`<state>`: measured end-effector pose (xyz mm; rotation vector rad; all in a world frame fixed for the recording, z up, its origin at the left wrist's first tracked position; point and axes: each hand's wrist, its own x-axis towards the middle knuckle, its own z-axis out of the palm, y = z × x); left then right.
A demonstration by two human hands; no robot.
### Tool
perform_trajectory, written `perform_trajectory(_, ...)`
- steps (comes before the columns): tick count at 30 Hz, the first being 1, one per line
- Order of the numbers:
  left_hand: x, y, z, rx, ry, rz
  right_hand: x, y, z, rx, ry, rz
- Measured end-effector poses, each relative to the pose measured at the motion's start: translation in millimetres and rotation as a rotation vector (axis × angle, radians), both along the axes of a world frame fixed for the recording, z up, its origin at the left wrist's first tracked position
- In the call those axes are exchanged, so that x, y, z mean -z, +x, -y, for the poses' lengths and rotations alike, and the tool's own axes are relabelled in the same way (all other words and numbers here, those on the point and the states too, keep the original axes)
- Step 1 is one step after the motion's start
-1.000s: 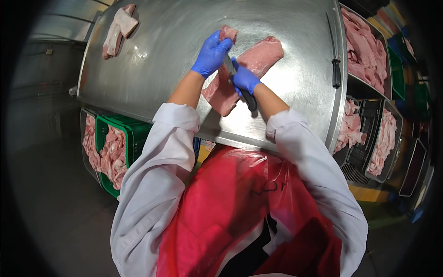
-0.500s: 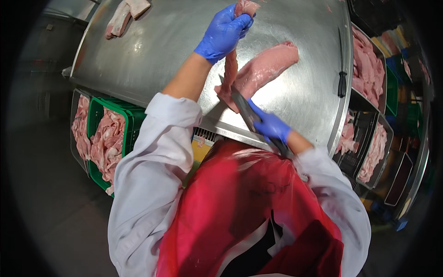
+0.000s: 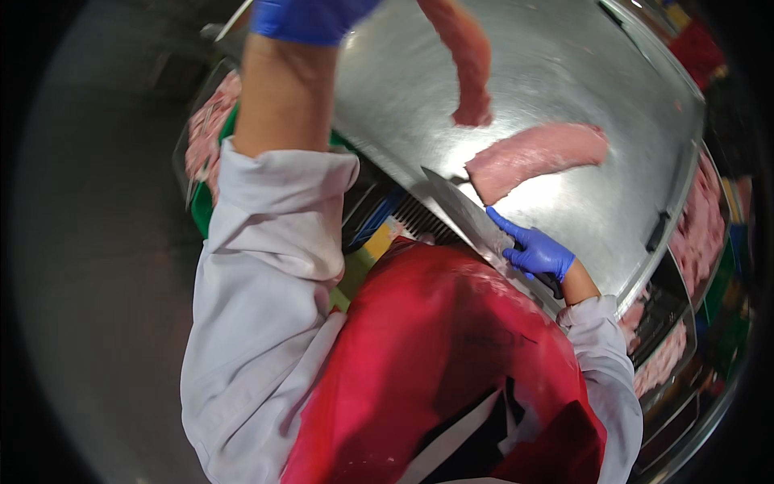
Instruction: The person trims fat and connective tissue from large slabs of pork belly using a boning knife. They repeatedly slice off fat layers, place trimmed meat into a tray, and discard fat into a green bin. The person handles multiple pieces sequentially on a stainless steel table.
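Head view, items as they stand. Left hand (image 3: 310, 14): mine, blue-gloved, raised at the upper edge; my fingers fall outside the picture, so I cannot tell how far open they are or what they hold. Strip (image 3: 473, 68): one length of pink meat, upper end cut off by the edge, lower end over the bench (image 3: 387, 93); it seems to hang, though blur leaves that unsure. Right hand (image 3: 538, 254): mine, gloved, fingers curled round the knife (image 3: 463, 211) at its dark handle, index finger stretched forward. Blade slanting across the bench's near edge, tip near the slab's left end. Slab (image 3: 540, 153): one, pink, flat on the bench, its lower corner just beside my index fingertip.

Handling: both pieces look soft and moist, probably slippery under gloves. Strip likely light and limp; best pinched firmly at an end. Slab likely heavier and steadier; best held across its thick middle, clear of the blade.

Also: green crate (image 3: 201, 214), left.
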<state>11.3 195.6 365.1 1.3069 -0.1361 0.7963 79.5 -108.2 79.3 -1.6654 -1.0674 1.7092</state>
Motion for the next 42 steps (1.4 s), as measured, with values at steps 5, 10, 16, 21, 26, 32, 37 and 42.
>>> perform_trajectory(5,-83.5,-149.2,-75.4,-0.507,0.309,0.047,1.9,8.2,-44.6,0.159,0.101,-0.149)
perform_trajectory(10,-78.0,-331.8,-163.3,-1.074,0.553,-0.262,17.3,33.4,12.9,0.371,0.168,-0.137)
perform_trajectory(16,129.9,-426.1,-195.5,-1.965,1.448,-1.565,25.0,63.6,92.2,0.669,0.108,-0.141)
perform_trajectory(21,319.7,-102.5,-33.7,-0.649,1.136,-0.835,33.9,67.3,127.5,0.977,0.145,-0.051)
perform_trajectory(26,423.9,-13.1,69.8,0.219,0.836,-0.963,9.0,43.5,157.1,1.218,0.14,-0.011)
perform_trajectory(32,373.1,171.4,63.3,0.103,0.865,-0.792,30.9,0.7,181.7,1.524,0.194,-0.028)
perform_trajectory(37,389.1,282.3,63.7,0.328,1.088,-1.091,31.2,-8.5,157.2,1.536,0.219,-0.049)
perform_trajectory(42,428.1,269.8,65.3,0.253,1.057,-1.052,32.9,3.3,130.2,1.501,0.181,0.035)
